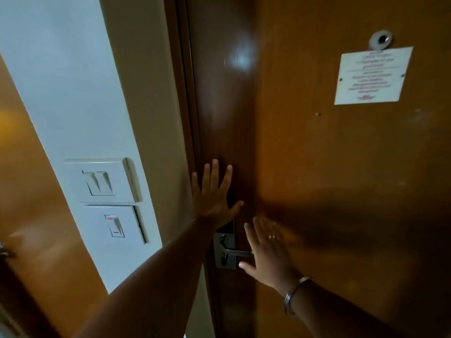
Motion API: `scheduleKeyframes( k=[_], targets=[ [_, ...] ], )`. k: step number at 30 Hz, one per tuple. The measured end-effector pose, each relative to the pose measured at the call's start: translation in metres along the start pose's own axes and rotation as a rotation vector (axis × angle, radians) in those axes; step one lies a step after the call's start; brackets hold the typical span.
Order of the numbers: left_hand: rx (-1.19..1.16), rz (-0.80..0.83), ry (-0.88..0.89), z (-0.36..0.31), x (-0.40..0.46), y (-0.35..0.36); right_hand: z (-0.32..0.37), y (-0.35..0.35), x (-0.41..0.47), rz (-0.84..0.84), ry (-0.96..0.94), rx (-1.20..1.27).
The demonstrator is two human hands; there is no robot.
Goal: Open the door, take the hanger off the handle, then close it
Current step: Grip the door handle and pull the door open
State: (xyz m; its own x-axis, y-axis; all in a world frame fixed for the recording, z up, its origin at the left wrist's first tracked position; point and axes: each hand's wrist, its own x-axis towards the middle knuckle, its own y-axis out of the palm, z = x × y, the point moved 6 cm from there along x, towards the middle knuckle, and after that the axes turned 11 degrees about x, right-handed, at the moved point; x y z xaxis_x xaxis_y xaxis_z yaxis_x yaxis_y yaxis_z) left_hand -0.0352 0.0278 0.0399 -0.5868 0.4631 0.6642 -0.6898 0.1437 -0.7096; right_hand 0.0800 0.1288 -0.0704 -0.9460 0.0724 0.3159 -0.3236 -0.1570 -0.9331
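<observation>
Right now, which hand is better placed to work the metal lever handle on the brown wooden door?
Right hand: it lies over the metal lever handle, fingers spread. The left hand is flat on the brown wooden door higher up.

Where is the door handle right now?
In the head view, the metal door handle is low on the door's left edge, below the left hand and partly behind the right hand.

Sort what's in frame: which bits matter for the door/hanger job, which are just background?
Job:
door
door handle on its lock plate
left hand, flat on the door
right hand, open by the handle
No hanger visible.

Background:
light switches
notice
peephole
bangle
</observation>
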Motion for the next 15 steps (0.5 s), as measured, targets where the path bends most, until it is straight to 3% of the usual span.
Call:
scheduleKeyframes(
  k=[8,15],
  targets=[
    [-0.064,-0.1,0.052,-0.009,0.025,0.039,0.028,0.077,0.023,0.174,0.128,0.03],
    [-0.106,-0.181,0.068,-0.011,0.026,0.047,0.034,0.095,0.027,0.143,0.204,0.006]
  ],
)
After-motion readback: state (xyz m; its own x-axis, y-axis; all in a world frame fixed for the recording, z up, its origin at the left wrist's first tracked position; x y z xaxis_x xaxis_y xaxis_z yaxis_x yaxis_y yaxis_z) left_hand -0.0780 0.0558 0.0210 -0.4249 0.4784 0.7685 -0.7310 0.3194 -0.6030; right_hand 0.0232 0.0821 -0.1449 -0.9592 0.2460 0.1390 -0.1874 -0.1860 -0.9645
